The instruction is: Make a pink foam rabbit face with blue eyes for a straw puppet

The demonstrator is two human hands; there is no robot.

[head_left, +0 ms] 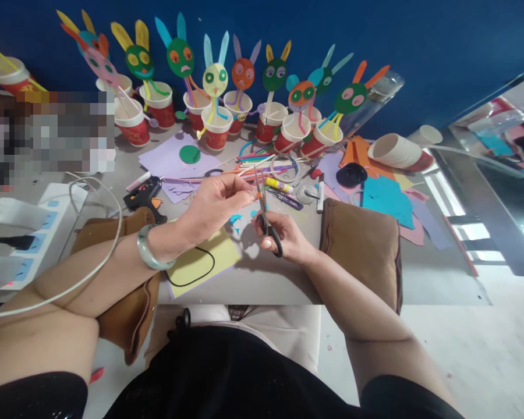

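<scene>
My right hand (pixel 290 235) grips a pair of black-handled scissors (pixel 264 212), their blades pointing up and slightly apart. Thumb and fingers of my left hand (pixel 220 201) are pinched together just left of the blades, on what looks like a tiny orange paper piece (pixel 258 195), mostly hidden by the fingertips. Small blue paper scraps (pixel 234 220) lie on the table below my hands. Under my left wrist is a yellow paper sheet (pixel 227 250) with a black cord loop on it.
Red paper cups (pixel 216 137) with paper rabbit faces line the back. A glue gun (pixel 144 195) lies left, near a power strip (pixel 39 233) and a white cable. Brown cushions (pixel 362 250) flank my arms. Coloured paper (pixel 388 201) and stacked cups (pixel 395 152) are at right.
</scene>
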